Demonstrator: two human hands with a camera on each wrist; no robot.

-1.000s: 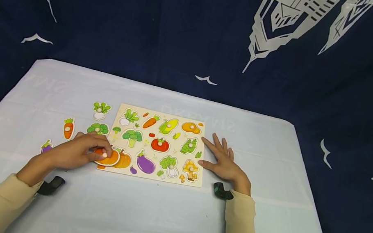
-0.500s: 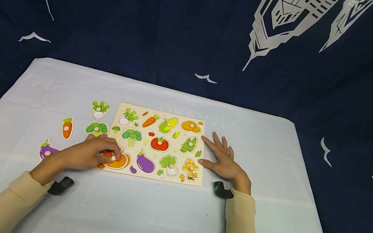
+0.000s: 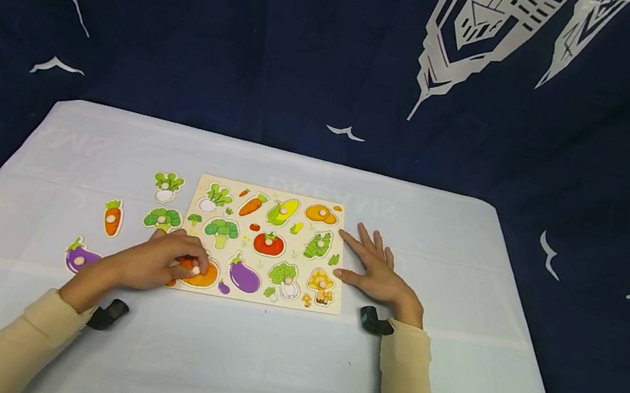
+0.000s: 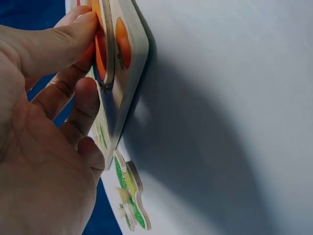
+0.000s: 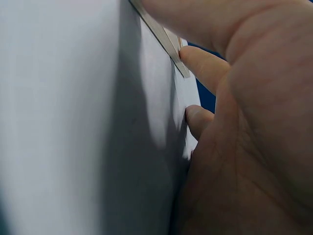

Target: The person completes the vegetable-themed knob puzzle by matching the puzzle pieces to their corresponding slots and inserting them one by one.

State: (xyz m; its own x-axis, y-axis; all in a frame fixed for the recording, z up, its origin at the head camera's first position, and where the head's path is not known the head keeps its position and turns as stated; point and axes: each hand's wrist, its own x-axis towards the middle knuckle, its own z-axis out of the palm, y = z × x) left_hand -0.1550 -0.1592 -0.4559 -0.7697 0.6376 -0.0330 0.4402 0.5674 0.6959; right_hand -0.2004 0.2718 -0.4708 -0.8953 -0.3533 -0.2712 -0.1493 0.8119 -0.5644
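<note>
A wooden vegetable puzzle board [image 3: 247, 223] lies flat on the white table. My left hand [image 3: 161, 259] pinches the small white knob of an orange pumpkin puzzle piece [image 3: 206, 278] at the board's lower left corner, over the pumpkin picture. In the left wrist view the pumpkin piece [image 4: 101, 54] stands slightly proud of the board, thumb and finger on its knob. My right hand [image 3: 380, 275] lies with spread fingers at the board's right edge, its thumb and a fingertip touching that edge. Pieces such as the tomato [image 3: 269, 244] and corn [image 3: 283, 211] sit in the board.
Left of the board lie loose knobbed pieces: a turnip [image 3: 167, 187], a broccoli [image 3: 162, 218], a carrot [image 3: 112, 217] and an eggplant [image 3: 82, 255]. The white table [image 3: 284, 374] ends at a dark blue printed curtain [image 3: 340, 53] behind.
My left hand has moved right with the pumpkin piece, bringing it from the board's left edge onto the pumpkin picture. The loose eggplant shows more fully now. My right hand stays put.
</note>
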